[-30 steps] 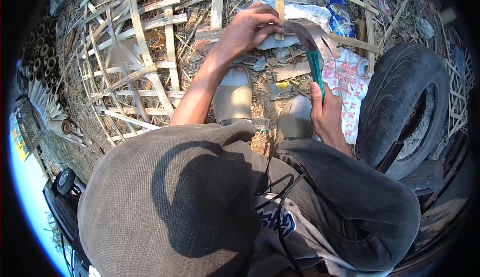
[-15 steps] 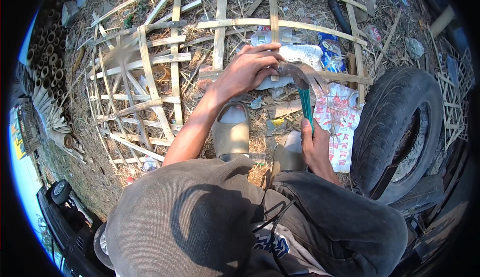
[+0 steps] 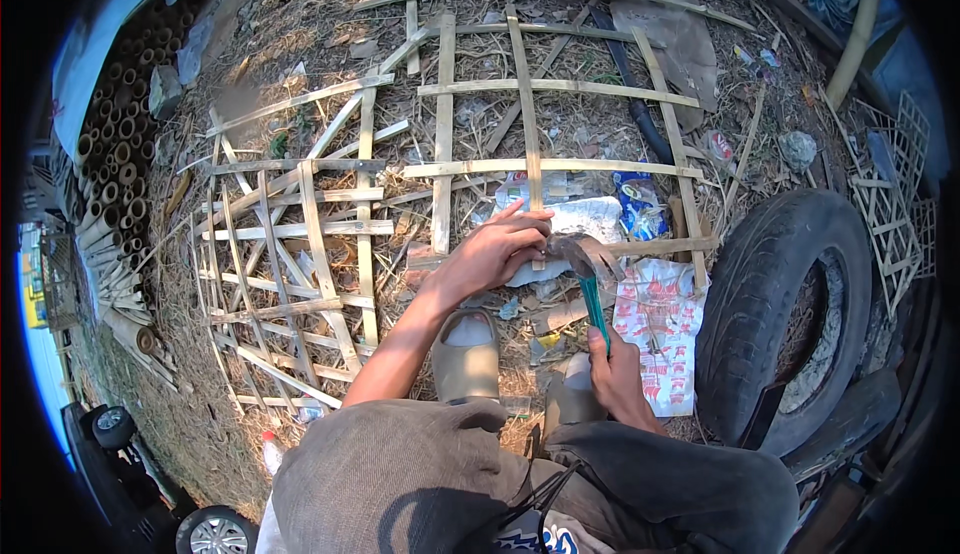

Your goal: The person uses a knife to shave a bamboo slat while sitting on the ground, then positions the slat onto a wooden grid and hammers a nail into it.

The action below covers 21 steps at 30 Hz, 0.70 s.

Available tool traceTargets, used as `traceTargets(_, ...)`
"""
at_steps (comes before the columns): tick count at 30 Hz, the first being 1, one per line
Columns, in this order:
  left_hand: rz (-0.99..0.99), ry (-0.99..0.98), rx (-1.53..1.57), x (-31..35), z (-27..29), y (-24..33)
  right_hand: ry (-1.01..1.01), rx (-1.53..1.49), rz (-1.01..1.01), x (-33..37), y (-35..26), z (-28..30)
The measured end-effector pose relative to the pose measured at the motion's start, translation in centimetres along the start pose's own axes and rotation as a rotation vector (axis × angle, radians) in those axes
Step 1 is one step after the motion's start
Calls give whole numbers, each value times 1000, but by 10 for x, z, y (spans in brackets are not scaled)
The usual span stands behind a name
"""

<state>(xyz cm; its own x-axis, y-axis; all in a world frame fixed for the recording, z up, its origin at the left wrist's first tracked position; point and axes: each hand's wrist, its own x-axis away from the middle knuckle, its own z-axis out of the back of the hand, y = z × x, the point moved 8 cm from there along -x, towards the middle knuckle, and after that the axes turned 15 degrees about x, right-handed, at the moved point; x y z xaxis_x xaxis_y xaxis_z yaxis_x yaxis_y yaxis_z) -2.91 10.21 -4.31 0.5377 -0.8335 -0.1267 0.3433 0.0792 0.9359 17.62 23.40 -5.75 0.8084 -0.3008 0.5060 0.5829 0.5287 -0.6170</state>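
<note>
In my right hand (image 3: 622, 384) is a hammer (image 3: 592, 304) with a green handle, its fingers wrapped round the grip. The dark metal head is slightly blurred and lies right beside the fingertips of my left hand (image 3: 492, 257). That hand rests over the near end of an upright bamboo slat (image 3: 524, 104), where it crosses a horizontal slat (image 3: 660, 247). Thumb and forefinger are pinched together; what is between them is hidden. These slats belong to an open lattice of pale bamboo strips (image 3: 560, 167) on the ground. A whitish block (image 3: 590, 216) lies under the crossing.
A second bamboo lattice (image 3: 310, 224) lies to the left. At the right lies a worn tyre (image 3: 740, 304), next to a red-and-white printed sheet (image 3: 665, 354). A blue wrapper (image 3: 642, 204) is beyond the block. Stacked bamboo tubes (image 3: 125, 154) stand far left. My sandalled feet (image 3: 467, 359) are close below my hands.
The view has tilted up, so the ground and lattices sit lower and more of the far side shows. Both hands stay at the same crossing, with the hammer head still close to my left fingertips.
</note>
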Motion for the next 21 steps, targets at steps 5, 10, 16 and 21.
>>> traceTargets(5,-27,13,152,6,5,-3,22,-5,55,-4,-7,8)
traceTargets(10,-26,0,189,4,-8,-15,50,223,74,-6,-52,106)
traceTargets(16,-89,-26,181,6,4,-7,-168,458,-110,-27,-136,195)
traceTargets(21,-59,5,247,10,3,-18,-265,318,-184,-44,-122,144)
